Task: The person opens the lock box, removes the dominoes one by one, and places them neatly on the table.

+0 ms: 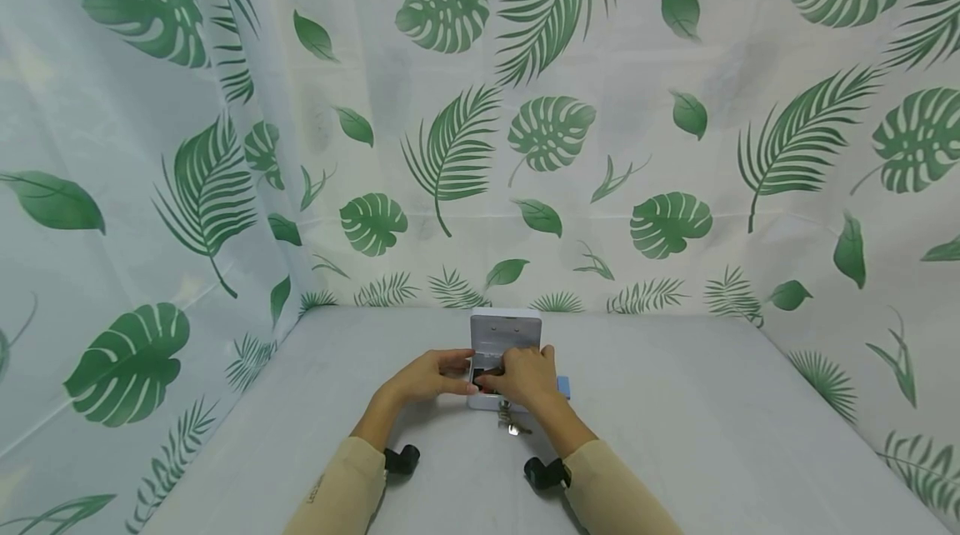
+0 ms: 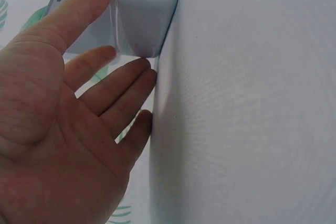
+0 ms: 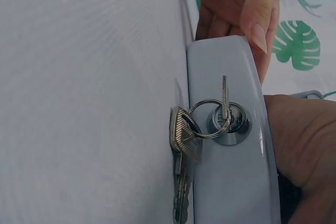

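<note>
A small light-grey metal lock box (image 1: pixel 483 403) stands on the table with its hinged lid (image 1: pixel 495 335) raised. A key sits in its front lock (image 3: pixel 239 119), and a second key (image 3: pixel 181 140) hangs from the same ring. My left hand (image 1: pixel 423 377) is at the box's left side, thumb at the rim and the other fingers loosely extended beside the wall. Over the opening, my right hand (image 1: pixel 528 372) reaches down inside, its fingertips mostly hidden. Dark and red items show beneath it; I cannot tell whether it holds any of them.
A light-blue object (image 1: pixel 563 387) shows just right of the box. The white-covered table (image 1: pixel 675 418) stretches to both sides. Leaf-patterned curtains (image 1: pixel 570 210) hang behind and along the sides. Black wrist-camera mounts (image 1: pixel 402 460) sit on both forearms.
</note>
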Demonstrator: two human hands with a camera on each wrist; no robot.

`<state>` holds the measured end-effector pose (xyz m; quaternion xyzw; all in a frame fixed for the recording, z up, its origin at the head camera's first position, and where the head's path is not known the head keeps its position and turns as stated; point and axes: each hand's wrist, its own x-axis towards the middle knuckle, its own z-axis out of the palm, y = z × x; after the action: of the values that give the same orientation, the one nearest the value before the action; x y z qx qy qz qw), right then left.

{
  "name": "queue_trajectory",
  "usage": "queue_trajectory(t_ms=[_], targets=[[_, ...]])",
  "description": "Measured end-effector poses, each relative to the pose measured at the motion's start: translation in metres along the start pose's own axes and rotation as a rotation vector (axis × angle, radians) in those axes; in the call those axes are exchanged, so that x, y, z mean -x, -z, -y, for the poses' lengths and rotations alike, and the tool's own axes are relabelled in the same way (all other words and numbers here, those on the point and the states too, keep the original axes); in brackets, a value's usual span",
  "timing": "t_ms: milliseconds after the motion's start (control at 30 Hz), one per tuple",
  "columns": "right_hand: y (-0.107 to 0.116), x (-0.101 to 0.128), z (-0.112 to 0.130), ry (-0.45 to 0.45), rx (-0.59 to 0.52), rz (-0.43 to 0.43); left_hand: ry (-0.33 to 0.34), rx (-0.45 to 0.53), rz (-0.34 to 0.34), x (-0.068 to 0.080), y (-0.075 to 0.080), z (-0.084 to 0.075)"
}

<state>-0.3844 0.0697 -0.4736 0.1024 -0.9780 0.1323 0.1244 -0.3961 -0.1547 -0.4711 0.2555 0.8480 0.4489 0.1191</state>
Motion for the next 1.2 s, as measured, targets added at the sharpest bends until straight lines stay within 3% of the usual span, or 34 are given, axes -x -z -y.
queue_trajectory(t_ms=[567, 1200], targets=[[0.002, 0.001, 0.002, -0.002, -0.051, 0.017, 0.018, -0.008, -0.003, 0.000, 0.000, -0.001], [0.012, 0.002, -0.012, 0.109, -0.194, 0.144, 0.027, 0.002, -0.015, -0.001, -0.002, 0.001]])
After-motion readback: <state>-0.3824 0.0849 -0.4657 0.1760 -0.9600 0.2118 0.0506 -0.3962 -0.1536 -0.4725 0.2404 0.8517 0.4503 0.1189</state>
